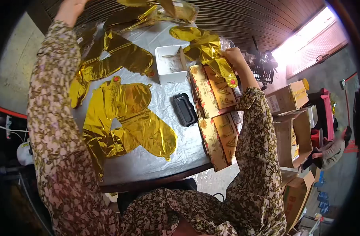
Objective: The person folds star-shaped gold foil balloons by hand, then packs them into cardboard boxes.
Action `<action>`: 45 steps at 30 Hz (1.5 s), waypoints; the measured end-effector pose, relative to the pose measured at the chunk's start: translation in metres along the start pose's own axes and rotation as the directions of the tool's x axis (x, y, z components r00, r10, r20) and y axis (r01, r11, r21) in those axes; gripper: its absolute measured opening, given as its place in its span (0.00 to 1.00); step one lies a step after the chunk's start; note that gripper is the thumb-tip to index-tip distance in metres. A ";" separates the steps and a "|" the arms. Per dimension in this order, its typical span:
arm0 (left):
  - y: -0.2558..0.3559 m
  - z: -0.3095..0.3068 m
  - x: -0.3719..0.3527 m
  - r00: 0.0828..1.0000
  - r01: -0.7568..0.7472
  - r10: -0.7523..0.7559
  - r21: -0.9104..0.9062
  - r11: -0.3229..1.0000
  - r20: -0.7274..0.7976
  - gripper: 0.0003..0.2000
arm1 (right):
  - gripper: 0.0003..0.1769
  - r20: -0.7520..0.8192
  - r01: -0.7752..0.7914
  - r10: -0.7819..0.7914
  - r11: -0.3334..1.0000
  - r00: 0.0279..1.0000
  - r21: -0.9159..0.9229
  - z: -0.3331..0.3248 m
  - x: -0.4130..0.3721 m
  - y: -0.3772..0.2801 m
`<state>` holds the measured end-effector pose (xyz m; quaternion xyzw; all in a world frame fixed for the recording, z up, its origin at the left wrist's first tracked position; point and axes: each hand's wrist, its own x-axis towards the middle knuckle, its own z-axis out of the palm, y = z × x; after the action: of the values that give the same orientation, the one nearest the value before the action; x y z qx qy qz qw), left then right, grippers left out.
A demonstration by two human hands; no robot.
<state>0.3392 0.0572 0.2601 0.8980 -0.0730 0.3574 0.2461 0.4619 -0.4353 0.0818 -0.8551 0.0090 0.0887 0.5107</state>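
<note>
My left hand [71, 8] is raised at the top left, past the far edge of the table; its fingers are cut off by the frame. My right hand [234, 56] is closed on a gold foil piece [211, 49], which hangs over the far end of the printed boxes. A large gold foil piece [126, 122] lies flat at the near left of the table, and another [119, 57] lies behind it. The white open box [171, 65] holds small pale items. Beside the printed boxes lies a black case [185, 109].
The printed boxes [220, 131] line the table's right edge. More gold foil and clear plastic [184, 12] lie at the far edge. Cardboard boxes [291, 135] stand on the right. A person [332, 151] is farther off at the far right.
</note>
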 end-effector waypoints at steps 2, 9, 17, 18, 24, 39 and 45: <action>-0.015 -0.041 0.006 0.997 0.069 -0.070 0.038 0.997 0.021 0.24 | 0.16 -0.011 0.008 -0.008 1.000 1.000 -0.012 0.002 0.009 0.005; 0.015 -0.107 -0.020 0.927 0.269 -0.360 -0.851 0.450 0.103 0.26 | 0.19 0.283 0.276 -0.243 0.957 0.928 -0.084 -0.005 0.043 0.025; 0.103 -0.058 -0.225 0.969 0.243 -0.248 -0.243 0.939 0.012 0.15 | 0.33 0.160 0.550 -0.528 0.821 0.834 -0.152 0.035 -0.125 -0.063; 0.127 -0.052 -0.253 0.955 0.296 -0.295 -0.162 0.941 0.033 0.14 | 0.35 0.301 0.442 -0.441 0.894 0.845 0.071 0.049 -0.154 -0.068; 0.173 -0.025 -0.388 0.971 -0.085 0.087 -0.018 0.996 0.224 0.12 | 0.52 0.790 -0.264 -0.100 0.911 0.606 0.317 0.134 -0.266 -0.038; 0.215 -0.053 -0.476 0.875 -0.056 0.054 -0.011 0.998 0.482 0.15 | 0.16 0.410 -0.168 -0.003 0.910 0.912 0.380 0.197 -0.339 0.020; 0.237 -0.064 -0.481 0.964 -0.103 0.146 -0.194 0.976 0.222 0.15 | 0.07 0.388 -0.205 0.007 0.857 0.921 0.472 0.207 -0.323 0.050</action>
<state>-0.1258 -0.1384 0.0664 0.9015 -0.1902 0.2555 0.2929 0.1088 -0.3021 -0.0055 -0.6571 -0.0174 0.2727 0.7026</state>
